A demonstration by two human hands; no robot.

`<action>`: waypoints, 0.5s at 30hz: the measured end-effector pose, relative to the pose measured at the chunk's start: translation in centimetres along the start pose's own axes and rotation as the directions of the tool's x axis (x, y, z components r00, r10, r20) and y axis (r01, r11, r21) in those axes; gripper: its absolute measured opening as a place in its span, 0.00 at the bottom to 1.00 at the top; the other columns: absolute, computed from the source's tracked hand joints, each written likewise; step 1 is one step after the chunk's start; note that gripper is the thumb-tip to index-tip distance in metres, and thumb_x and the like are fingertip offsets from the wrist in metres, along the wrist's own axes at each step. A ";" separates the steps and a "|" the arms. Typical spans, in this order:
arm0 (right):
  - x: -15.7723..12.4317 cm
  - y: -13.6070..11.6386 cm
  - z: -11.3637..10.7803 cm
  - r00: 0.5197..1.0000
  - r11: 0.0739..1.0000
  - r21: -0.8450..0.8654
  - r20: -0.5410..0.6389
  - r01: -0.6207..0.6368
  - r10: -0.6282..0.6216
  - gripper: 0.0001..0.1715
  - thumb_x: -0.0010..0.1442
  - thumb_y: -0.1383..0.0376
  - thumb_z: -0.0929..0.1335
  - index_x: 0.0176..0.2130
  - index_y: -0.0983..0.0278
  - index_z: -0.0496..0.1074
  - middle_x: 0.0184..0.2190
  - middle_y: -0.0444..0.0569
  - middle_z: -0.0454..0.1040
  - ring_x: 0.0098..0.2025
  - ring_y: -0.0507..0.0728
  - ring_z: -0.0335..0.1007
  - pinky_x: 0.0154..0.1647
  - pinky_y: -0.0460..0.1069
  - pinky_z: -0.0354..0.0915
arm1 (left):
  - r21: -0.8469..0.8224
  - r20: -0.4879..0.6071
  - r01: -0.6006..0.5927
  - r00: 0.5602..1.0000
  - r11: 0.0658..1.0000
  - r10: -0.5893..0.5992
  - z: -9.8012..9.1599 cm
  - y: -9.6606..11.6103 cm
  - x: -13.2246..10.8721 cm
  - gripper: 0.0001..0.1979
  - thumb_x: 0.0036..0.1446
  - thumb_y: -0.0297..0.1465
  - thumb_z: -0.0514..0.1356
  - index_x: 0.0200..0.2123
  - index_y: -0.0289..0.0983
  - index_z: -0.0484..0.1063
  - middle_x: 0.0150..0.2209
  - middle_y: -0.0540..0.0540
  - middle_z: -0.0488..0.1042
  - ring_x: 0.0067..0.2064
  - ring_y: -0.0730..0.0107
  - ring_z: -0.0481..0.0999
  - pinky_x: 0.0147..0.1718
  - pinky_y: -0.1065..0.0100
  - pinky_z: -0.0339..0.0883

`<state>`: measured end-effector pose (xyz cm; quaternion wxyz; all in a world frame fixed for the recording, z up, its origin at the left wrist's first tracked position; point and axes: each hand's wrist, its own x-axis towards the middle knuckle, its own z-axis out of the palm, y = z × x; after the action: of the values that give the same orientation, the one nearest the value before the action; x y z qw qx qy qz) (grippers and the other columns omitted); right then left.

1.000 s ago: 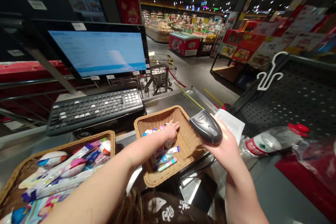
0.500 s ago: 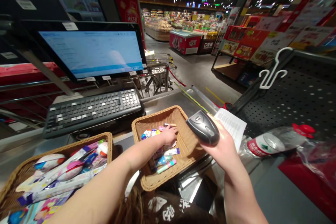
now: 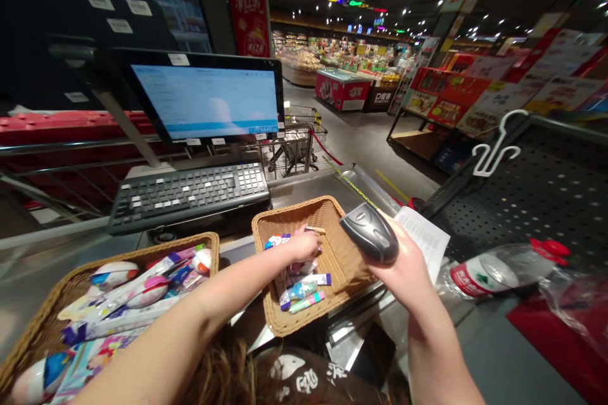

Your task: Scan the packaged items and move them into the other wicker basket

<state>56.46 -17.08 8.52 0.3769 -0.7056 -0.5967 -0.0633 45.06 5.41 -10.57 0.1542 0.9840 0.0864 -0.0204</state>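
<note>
My right hand [image 3: 403, 253] is closed around a black and grey handheld barcode scanner [image 3: 370, 233], held above the right edge of a wicker basket [image 3: 339, 262]. Inside that basket is my left hand [image 3: 304, 244], its fingers curled at a small slim item [image 3: 315, 230] whose kind I cannot make out. Beside and below this hand lie small packaged goods, among them a blue-patterned pack [image 3: 302, 291] and a pink and green stick-shaped one [image 3: 307, 301]. My left forearm partly covers a second wicker basket [image 3: 215, 247] holding egg-shaped toys [image 3: 148, 291] and long wrapped packs.
A monitor [image 3: 213, 101] and black keyboard [image 3: 194, 193] stand at the left. Right of the scanner lie a printed paper sheet [image 3: 425, 237] and a clear bottle with a red cap [image 3: 503, 269]. A white hanger [image 3: 496, 149] hangs on a black perforated panel [image 3: 546, 202].
The camera view has turned slightly left, so the scene sits further right. My left hand's fingers have curled at the slim item. The scanner stays in my right hand.
</note>
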 end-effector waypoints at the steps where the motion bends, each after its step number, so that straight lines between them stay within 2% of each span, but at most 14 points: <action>1: 0.1 -0.3 0.1 1.000 1.000 -0.004 -0.001 0.008 -0.008 0.29 0.54 0.62 0.70 0.56 0.59 0.68 0.53 0.56 0.75 0.62 0.71 0.66 0.61 0.70 0.63 | -0.005 -0.021 0.018 1.000 1.000 -0.018 -0.8 0.0 -0.7 0.13 0.59 0.35 0.65 0.47 0.38 0.75 0.55 0.43 0.73 0.58 0.55 0.71 0.59 0.43 0.61; 3: 0.2 -0.8 0.2 1.000 0.999 -0.013 -0.001 0.030 -0.030 0.30 0.54 0.62 0.69 0.56 0.60 0.67 0.53 0.56 0.75 0.62 0.71 0.67 0.61 0.70 0.63 | -0.017 -0.055 0.047 0.997 0.999 -0.048 -2.7 -0.1 -2.1 0.10 0.56 0.32 0.66 0.43 0.42 0.78 0.57 0.46 0.73 0.63 0.52 0.65 0.64 0.36 0.46; 5: 0.4 -1.3 0.4 0.999 0.999 -0.018 -0.003 0.051 -0.051 0.30 0.54 0.61 0.69 0.56 0.61 0.67 0.53 0.57 0.76 0.62 0.71 0.67 0.62 0.70 0.63 | -0.029 -0.114 0.076 0.990 0.997 -0.079 -5.1 -0.1 -3.5 0.09 0.59 0.31 0.63 0.43 0.44 0.78 0.59 0.47 0.72 0.65 0.53 0.63 0.65 0.34 0.37; 8: 0.7 -2.0 0.7 0.997 0.996 -0.015 -0.005 0.083 -0.083 0.29 0.54 0.61 0.69 0.55 0.63 0.68 0.52 0.58 0.76 0.61 0.71 0.67 0.61 0.70 0.63 | -0.058 -0.186 0.105 0.976 0.993 -0.114 -9.3 0.0 -5.9 0.07 0.60 0.29 0.60 0.37 0.42 0.79 0.59 0.47 0.73 0.64 0.54 0.65 0.65 0.34 0.36; 12: 1.2 -3.3 1.1 0.991 0.991 0.006 0.002 0.134 -0.134 0.28 0.55 0.62 0.69 0.55 0.63 0.68 0.55 0.59 0.74 0.63 0.70 0.65 0.63 0.69 0.61 | -0.070 -0.303 0.166 0.936 0.984 -0.179 -14.9 0.5 -9.6 0.10 0.62 0.30 0.57 0.32 0.40 0.79 0.59 0.46 0.73 0.65 0.54 0.63 0.66 0.35 0.35; 15: 1.9 -4.6 1.4 0.984 0.983 0.040 0.000 0.177 -0.177 0.29 0.55 0.63 0.69 0.56 0.60 0.67 0.55 0.57 0.74 0.64 0.68 0.64 0.65 0.67 0.60 | -0.088 -0.384 0.209 0.895 0.974 -0.227 -18.3 0.9 -12.6 0.13 0.63 0.32 0.57 0.27 0.38 0.77 0.58 0.46 0.73 0.65 0.53 0.64 0.66 0.35 0.33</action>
<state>52.37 -14.72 10.71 0.3827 -0.6423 -0.6589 -0.0831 33.04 8.10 7.98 0.1524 0.9486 0.2254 0.1614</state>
